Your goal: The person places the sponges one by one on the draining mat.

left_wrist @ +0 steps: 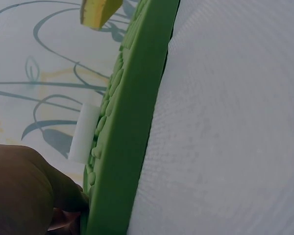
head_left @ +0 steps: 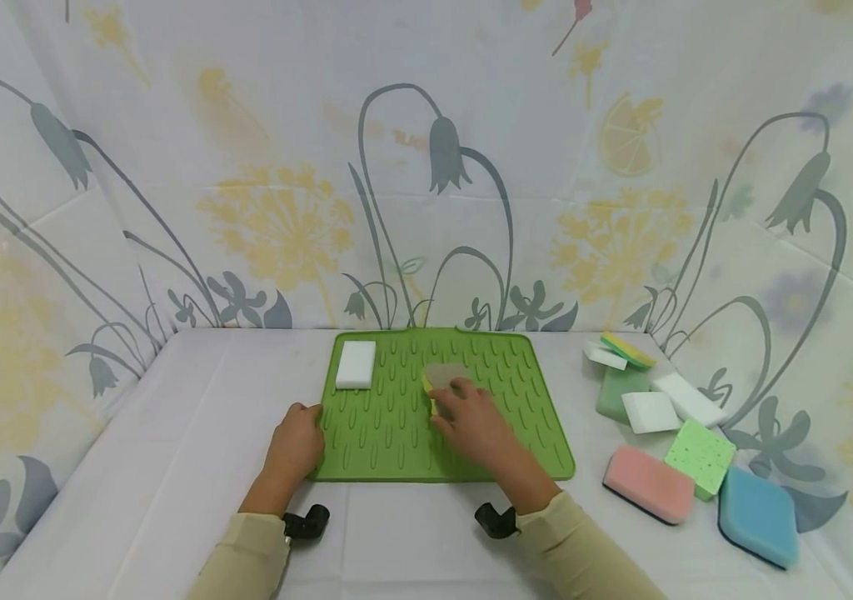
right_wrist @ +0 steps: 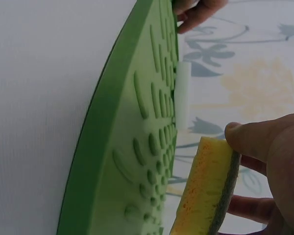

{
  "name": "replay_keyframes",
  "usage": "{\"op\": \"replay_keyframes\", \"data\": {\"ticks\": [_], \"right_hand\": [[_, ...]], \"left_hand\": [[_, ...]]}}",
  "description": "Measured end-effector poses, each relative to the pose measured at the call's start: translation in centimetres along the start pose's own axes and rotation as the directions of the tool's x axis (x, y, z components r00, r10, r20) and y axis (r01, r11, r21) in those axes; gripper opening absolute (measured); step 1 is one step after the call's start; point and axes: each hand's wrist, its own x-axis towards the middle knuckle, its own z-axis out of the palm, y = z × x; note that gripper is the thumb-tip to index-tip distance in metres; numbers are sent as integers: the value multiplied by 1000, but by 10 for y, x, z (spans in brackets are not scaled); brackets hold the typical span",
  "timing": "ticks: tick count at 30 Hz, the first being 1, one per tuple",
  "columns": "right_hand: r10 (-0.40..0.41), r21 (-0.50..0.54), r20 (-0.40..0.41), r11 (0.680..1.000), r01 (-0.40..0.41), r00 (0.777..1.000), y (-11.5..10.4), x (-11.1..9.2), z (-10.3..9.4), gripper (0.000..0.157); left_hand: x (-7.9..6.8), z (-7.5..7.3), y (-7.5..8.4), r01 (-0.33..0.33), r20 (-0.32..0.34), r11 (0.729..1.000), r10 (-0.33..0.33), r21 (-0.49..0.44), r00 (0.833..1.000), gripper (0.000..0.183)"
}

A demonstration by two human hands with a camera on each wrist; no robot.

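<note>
A green ridged mat (head_left: pixel 396 454) lies on the white-covered table. My left hand (head_left: pixel 297 442) grips its left edge; in the left wrist view the thumb meets the mat's rim, while some fingers are hidden. Between thumb and fingers, my right hand (head_left: pixel 477 423) holds a yellow sponge with a grey scouring side (right_wrist: pixel 206 183) above the middle of the mat. The right wrist view shows this sponge apart from the mat's surface. At the mat's back left corner rests a white rectangular sponge (head_left: pixel 356 365).
To the right of the mat lies a loose group of sponges: a pink one (head_left: pixel 649 483), a blue one (head_left: pixel 758 517), a light green one (head_left: pixel 700 457), a dull green pad (head_left: pixel 621 393), several white blocks (head_left: pixel 651 412) and a yellow-green one (head_left: pixel 627 350). A patterned cloth (head_left: pixel 426 250) hangs behind.
</note>
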Motion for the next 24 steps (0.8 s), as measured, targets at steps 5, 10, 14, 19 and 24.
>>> {"op": "replay_keyframes", "data": {"ticks": [5, 10, 14, 19, 24], "right_hand": [[-26, 7, 14, 1000, 26, 1000, -9, 1, 4, 40], [-41, 5, 18, 999, 41, 999, -16, 2, 9, 40], [-52, 20, 26, 998, 51, 998, -21, 3, 12, 40], [-60, 53, 31, 997, 58, 998, -26, 3, 15, 42], [-57, 74, 54, 996, 53, 997, -33, 2, 15, 52]], "left_hand": [[0, 0, 0, 0, -3, 1000, 0, 2, 1000, 38], [-1, -1, 1, -5, -6, 1000, 5, 12, 1000, 38], [-1, -1, 1, -8, -7, 1000, 9, 11, 1000, 38], [0, 0, 0, -4, -7, 1000, 4, 3, 1000, 38], [0, 0, 1, 13, 2, 1000, -13, 4, 1000, 39]]}}
